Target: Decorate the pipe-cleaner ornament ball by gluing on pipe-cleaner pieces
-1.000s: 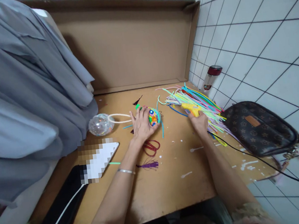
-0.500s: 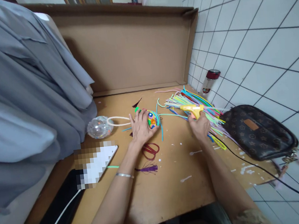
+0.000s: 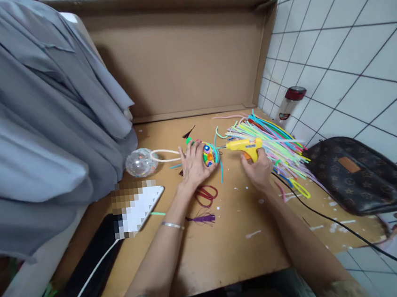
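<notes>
— Seen pinning what, and where on the desk (image 3: 231,258)?

— Steadying a button-studded ornament (image 3: 207,155) mid-desk, towards the far edge, with the left hand (image 3: 195,163), clamped on it between fingers and thumb.

— And with the right hand (image 3: 260,168)?

— Gripping a yellow hot-glue gun (image 3: 244,145), fingers wrapped round the handle, just beside pipe cleaners (image 3: 279,142) heaped towards the far right corner (with a black cable (image 3: 303,203) trailing off at the right). Impossible to tell whether squeezing the trigger.

— At which step?

— Apparently lining up the nozzle (image 3: 221,147) with the ornament's teal-trimmed side; too close to tell whether touching.

— Calling for what next?

— Probably for a firm left hold, a thumb clear of the hot tip, and a measured squeeze.
</notes>
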{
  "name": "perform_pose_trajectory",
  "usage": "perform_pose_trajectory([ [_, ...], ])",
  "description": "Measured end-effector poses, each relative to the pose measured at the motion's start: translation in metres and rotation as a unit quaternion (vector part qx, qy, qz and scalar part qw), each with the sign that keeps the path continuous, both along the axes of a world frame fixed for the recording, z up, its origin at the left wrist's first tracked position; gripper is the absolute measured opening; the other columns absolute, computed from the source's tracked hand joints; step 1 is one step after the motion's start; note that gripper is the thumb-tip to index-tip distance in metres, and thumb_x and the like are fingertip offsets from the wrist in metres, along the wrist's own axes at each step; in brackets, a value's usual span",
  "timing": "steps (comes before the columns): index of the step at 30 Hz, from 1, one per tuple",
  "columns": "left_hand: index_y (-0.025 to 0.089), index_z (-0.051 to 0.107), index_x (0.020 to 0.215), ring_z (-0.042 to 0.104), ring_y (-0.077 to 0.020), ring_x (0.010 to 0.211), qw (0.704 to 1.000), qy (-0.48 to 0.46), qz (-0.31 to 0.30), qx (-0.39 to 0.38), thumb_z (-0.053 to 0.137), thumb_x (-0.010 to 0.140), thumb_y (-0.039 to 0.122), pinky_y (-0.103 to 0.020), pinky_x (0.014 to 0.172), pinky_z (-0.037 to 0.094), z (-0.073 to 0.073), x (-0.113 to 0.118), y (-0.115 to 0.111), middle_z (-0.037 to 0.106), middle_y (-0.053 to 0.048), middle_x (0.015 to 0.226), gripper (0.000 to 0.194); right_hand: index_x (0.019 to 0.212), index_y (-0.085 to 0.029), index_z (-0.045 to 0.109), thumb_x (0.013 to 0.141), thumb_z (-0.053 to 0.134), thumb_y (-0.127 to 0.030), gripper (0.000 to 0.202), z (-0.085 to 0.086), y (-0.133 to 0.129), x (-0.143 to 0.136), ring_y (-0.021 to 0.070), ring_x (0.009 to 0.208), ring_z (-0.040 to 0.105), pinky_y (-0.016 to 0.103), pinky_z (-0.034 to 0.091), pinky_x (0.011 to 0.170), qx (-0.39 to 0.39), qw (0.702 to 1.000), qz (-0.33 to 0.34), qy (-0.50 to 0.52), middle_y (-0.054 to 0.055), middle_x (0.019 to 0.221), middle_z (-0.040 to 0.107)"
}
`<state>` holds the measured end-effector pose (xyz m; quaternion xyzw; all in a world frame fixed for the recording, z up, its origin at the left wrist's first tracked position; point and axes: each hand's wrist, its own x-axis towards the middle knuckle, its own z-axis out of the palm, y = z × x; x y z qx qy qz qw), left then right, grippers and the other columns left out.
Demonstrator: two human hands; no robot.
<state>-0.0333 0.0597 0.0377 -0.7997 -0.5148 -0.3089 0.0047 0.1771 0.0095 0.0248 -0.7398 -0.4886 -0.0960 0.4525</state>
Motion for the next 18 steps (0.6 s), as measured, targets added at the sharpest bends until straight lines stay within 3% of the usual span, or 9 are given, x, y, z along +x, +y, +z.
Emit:
perform_pose_trajectory([
  [7,0.018,0.051,0.142,0.037,-0.0423,0.151,1.0,0.011,-0.005,0.002,0.068,0.081,0.056,-0.069,0.127,0.013,0.0,0.0,-0.002,0.052,-0.018,0.155,0.074,0.106,-0.017,0.06,0.086,0.056,-0.051,0.039,-0.02,0.001,-0.008,0.0296,0.081,0.069,0.035,0.048,0.069,0.015,0.996,0.06,-0.061,0.014,0.089,0.074],
  [18,0.017,0.05,0.142,0.039,-0.0404,0.15,1.0,0.006,-0.01,0.008,0.068,0.082,0.053,-0.068,0.128,0.011,-0.002,0.0,-0.001,0.051,-0.018,0.155,0.073,0.109,-0.017,0.06,0.092,0.053,-0.051,0.039,-0.026,0.001,-0.014,0.0275,0.082,0.069,0.034,0.049,0.071,0.027,0.994,0.085,-0.068,0.012,0.09,0.074],
])
